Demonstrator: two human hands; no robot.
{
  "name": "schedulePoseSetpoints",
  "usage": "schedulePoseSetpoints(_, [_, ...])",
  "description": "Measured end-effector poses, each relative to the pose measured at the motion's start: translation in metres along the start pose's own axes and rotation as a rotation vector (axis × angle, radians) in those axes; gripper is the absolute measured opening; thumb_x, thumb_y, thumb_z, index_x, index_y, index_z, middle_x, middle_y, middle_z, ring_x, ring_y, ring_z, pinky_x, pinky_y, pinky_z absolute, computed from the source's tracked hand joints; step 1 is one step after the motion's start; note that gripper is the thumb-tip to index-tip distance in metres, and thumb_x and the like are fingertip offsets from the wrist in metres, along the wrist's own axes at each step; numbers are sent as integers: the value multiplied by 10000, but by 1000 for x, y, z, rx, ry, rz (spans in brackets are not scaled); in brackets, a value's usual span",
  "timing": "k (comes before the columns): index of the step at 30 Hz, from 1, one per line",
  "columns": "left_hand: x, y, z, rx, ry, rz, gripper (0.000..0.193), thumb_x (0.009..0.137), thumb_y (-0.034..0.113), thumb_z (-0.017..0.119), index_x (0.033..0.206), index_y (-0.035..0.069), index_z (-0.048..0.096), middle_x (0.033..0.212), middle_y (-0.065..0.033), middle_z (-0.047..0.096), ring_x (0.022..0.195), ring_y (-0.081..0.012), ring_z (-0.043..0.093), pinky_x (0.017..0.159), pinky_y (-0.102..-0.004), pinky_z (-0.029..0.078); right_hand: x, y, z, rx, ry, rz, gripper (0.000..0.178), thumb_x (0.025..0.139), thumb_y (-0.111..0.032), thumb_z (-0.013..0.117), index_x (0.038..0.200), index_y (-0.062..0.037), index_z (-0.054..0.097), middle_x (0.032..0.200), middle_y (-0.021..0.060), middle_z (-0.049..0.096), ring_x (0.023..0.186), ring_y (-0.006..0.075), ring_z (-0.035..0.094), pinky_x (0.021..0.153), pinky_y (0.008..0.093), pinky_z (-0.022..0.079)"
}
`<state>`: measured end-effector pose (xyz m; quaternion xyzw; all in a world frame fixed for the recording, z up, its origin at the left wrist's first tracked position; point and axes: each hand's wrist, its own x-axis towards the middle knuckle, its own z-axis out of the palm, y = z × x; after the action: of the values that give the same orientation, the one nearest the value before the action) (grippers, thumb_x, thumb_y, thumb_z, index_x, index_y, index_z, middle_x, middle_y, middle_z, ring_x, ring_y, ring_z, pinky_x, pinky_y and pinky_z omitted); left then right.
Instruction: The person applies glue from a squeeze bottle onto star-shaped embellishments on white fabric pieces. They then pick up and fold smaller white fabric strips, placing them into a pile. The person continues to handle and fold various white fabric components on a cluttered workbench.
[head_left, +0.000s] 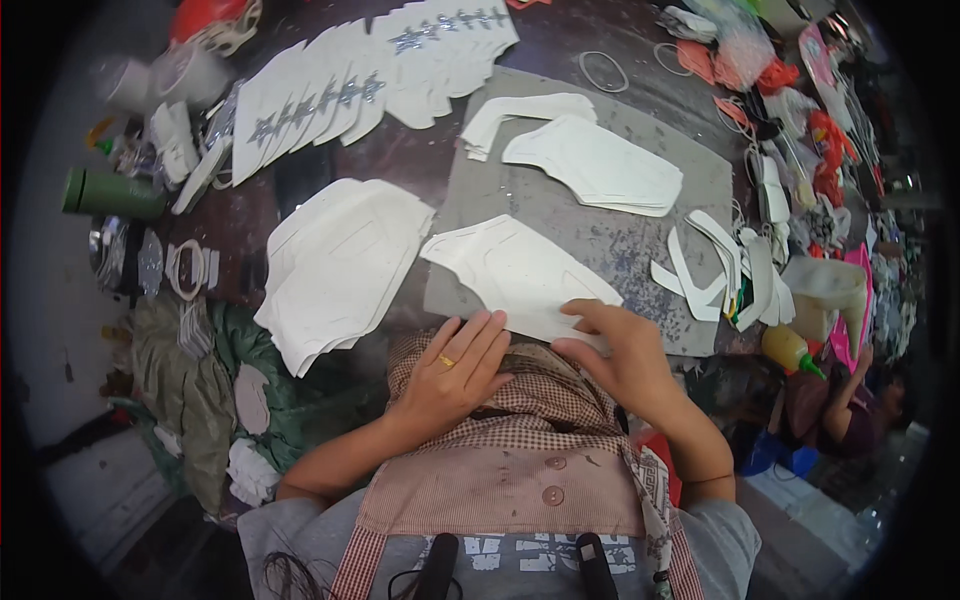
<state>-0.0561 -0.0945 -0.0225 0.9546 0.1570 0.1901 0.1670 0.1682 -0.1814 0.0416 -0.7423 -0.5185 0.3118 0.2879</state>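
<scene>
A white cut shoe-upper-like piece (515,270) lies flat on the grey board in front of me, thin lines marked on it. My left hand (455,365) rests with its fingers stretched out at the near edge of this piece. My right hand (625,355) is over its near right corner, thumb and forefinger apart and touching the piece; its other fingers are partly hidden. To the left lies a fanned stack of similar white pieces (340,260). Beyond the piece are another small stack of white pieces (600,165) and a curved white strip stack (520,108).
The grey board (640,260) lies on a dark table. Overlapping white pieces with silver stars (330,105) stretch along the far left. Loose white strips (700,270) lie at right, near a yellow bottle (787,350). A green flask (110,193) lies left. Another person (850,405) is at far right.
</scene>
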Motion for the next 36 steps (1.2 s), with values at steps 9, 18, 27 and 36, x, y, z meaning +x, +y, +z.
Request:
schedulePoseSetpoints(9, [11,1,1,105,-104,52,533,833,162,728,1338,66,586,1297,-150,580,1244,-322,520,1032,-504,405,-18,35,-7,-70,48,-70,106,814,-138,754,834,-60,685,801,76,631,838,275,554,840,388,380])
schedulePoseSetpoints(18, [9,9,9,199,-101,24,583,854,119,631,1429,144,540,1291,-150,483,1254,-312,459,1042,-498,393,-8,38,-8,-94,13,-19,125,799,-145,761,790,-44,687,784,75,660,819,269,592,827,381,407])
schedulePoseSetpoints(27, [38,32,26,-50,35,158,566,842,258,700,1338,20,570,1307,-164,583,1259,-310,538,1055,-462,435,-1,25,-10,-421,-30,-37,151,781,-152,739,840,-61,634,787,76,662,819,281,613,737,400,420])
schedulePoseSetpoints(36, [45,38,26,51,-120,213,572,850,193,620,1399,55,538,1248,-140,602,1216,-290,550,1054,-434,445,-19,62,-31,343,158,220,216,842,-67,749,1029,-34,647,814,-9,616,699,57,524,617,216,438])
